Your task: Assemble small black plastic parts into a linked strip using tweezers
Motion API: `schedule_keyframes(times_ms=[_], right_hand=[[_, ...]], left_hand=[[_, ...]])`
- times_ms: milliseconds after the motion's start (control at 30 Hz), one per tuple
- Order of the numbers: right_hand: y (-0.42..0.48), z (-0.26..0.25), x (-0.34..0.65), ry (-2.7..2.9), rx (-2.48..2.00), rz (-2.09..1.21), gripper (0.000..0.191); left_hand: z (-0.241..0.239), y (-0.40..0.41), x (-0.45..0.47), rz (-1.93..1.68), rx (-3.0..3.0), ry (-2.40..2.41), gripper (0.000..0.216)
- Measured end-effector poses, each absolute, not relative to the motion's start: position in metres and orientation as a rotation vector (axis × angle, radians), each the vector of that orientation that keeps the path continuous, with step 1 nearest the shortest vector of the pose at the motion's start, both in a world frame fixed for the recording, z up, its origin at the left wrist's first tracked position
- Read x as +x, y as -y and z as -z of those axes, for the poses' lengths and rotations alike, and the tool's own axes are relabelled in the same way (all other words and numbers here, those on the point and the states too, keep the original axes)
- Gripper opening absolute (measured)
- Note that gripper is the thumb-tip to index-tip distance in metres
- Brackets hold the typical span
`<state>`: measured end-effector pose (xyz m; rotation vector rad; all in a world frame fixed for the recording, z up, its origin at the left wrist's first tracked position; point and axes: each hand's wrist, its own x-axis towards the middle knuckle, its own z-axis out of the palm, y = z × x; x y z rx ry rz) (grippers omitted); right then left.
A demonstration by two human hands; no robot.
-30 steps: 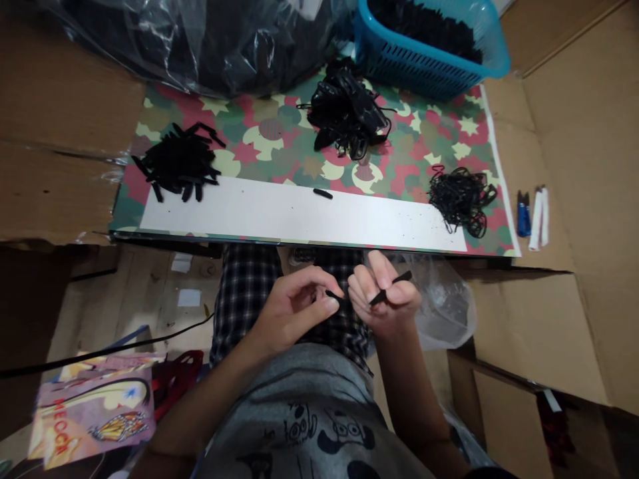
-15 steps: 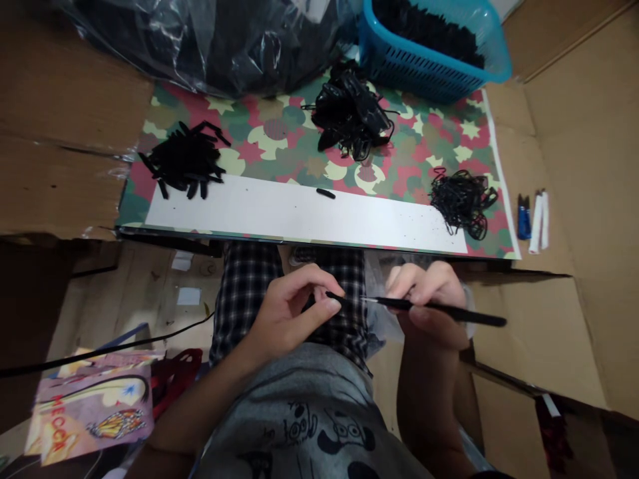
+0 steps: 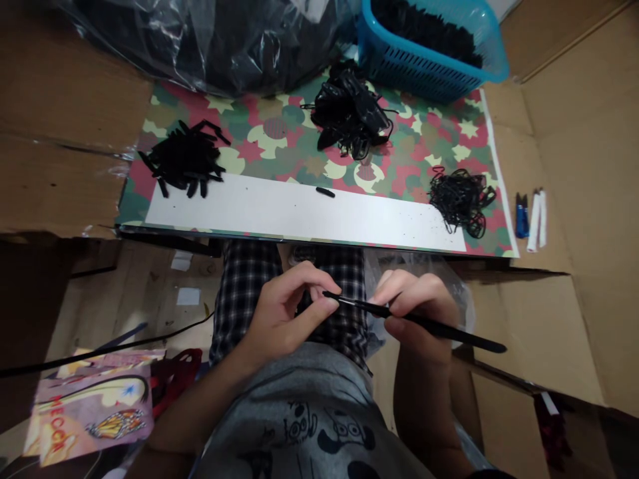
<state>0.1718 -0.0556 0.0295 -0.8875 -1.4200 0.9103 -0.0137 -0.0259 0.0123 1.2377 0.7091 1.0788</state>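
Note:
My left hand [image 3: 287,316] is closed in a pinch on a small black piece [image 3: 329,297] held over my lap. My right hand [image 3: 417,313] grips a long thin black tool [image 3: 449,330] like a pen, its fine tip meeting the small piece at my left fingertips. Both hands hover just below the near edge of the low table [image 3: 309,216], above plaid trousers.
On the patterned table lie a heap of short black strips [image 3: 184,159], a tangled black pile [image 3: 349,113], a bundle of thin black loops [image 3: 462,199] and one loose black piece [image 3: 325,192]. A blue basket [image 3: 429,66] stands behind. Blue snips [image 3: 521,214] lie right, on cardboard.
My right hand turned from a fist to a pen grip, bringing the long black tool out to the right, then moved its tip left against the piece in my left fingers.

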Motion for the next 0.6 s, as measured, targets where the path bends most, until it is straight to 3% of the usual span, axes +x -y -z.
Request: schedule_keyframes(times_ms=[600], right_hand=[[0.0574,-0.029,0.1742,1.411,-0.87,-0.904,0.007]], left_hand=[[-0.0112,0.0271,-0.0106,-1.088,1.224,-0.699,0.003]])
